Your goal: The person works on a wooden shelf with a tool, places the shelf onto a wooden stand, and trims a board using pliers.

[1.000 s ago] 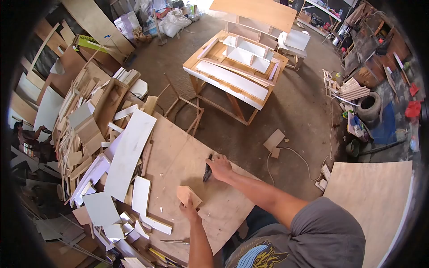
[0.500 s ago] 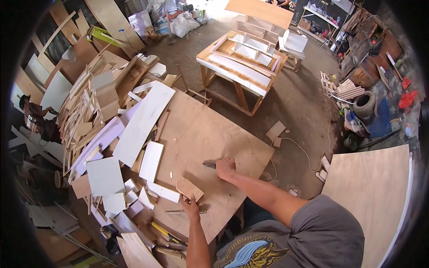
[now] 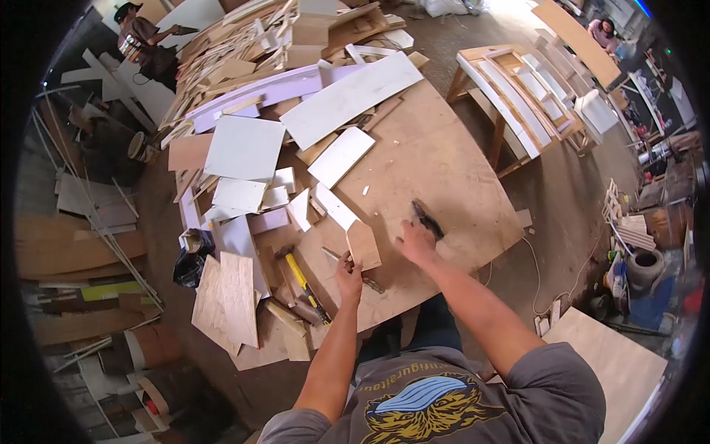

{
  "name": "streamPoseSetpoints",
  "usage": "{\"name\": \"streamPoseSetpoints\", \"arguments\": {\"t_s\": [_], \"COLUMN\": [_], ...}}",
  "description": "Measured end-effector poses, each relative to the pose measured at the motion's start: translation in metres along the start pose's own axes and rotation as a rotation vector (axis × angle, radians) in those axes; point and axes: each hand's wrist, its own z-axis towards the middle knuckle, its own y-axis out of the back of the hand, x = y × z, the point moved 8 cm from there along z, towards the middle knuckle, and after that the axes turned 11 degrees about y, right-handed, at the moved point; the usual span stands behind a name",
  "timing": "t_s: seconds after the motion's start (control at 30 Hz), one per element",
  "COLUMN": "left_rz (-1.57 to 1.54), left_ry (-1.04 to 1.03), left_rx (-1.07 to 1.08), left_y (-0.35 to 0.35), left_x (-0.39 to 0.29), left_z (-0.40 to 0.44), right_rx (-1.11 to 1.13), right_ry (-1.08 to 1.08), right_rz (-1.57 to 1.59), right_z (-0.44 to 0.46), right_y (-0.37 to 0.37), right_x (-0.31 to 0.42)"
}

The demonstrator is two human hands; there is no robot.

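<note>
My left hand point(image 3: 349, 280) has its fingers closed at the near-left edge of a small angled piece of plywood point(image 3: 363, 246) on the worktable point(image 3: 451, 177). A thin metal rod-like tool point(image 3: 332, 256) runs beneath that hand; part of it is hidden. My right hand point(image 3: 417, 242) is over the tabletop with fingers partly spread. Just beyond its fingertips lies a small dark tool point(image 3: 427, 220), whose kind I cannot make out. A hammer with a yellow and black handle point(image 3: 302, 279) rests left of my left hand.
White boards point(image 3: 351, 100) and wood offcuts point(image 3: 244, 148) pile up on the table's left side. A wooden frame point(image 3: 518, 96) stands on another bench at upper right. One person point(image 3: 140, 44) is at upper left, another point(image 3: 605, 35) at upper right.
The view has swung to the left. My right hand has come off the dark tool, which now lies on the table. My left hand stays at the plywood piece.
</note>
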Motion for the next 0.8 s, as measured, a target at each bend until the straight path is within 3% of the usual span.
{"name": "streamPoseSetpoints", "arguments": {"t_s": [0.03, 0.07, 0.2, 0.3, 0.4, 0.5, 0.53, 0.6, 0.73, 0.8], "left_rz": [-0.01, -0.194, -0.273, -0.135, -0.026, 0.069, 0.071, 0.081, 0.004, -0.256], "left_ry": [-0.056, 0.008, 0.129, 0.161, 0.16, 0.19, 0.189, 0.183, 0.17, 0.211], "left_rx": [0.0, 0.026, 0.146, 0.103, 0.012, 0.008, 0.006, -0.002, -0.065, -0.061], "left_y": [0.001, 0.0, -0.017, -0.016, -0.005, -0.012, -0.016, -0.024, -0.021, -0.013], "left_x": [-0.01, -0.009, -0.051, -0.048, -0.032, -0.061, -0.072, -0.089, -0.132, -0.141], "left_z": [-0.004, -0.009, -0.034, -0.012, 0.021, 0.029, 0.031, 0.047, 0.097, 0.132], "right_rx": [0.07, 0.004, 0.174, 0.041, 0.055, -0.012, 0.035, -0.094, -0.144, -0.114], "right_ry": [0.013, 0.126, -0.139, -0.268, -0.311, -0.074, -0.145, -0.11, 0.007, 0.034], "right_rz": [0.092, 0.213, 1.15, 1.286, 0.956, 0.818, 0.62, 0.293, -0.039, -0.097], "right_z": [-0.002, -0.001, 0.008, 0.021, 0.041, 0.074, 0.065, 0.069, 0.065, 0.054], "right_y": [-0.005, -0.022, -0.114, -0.1, -0.072, -0.07, -0.011, 0.009, -0.006, -0.009], "right_x": [0.016, 0.027, 0.038, 0.038, 0.007, -0.016, -0.002, -0.025, -0.078, -0.086]}}
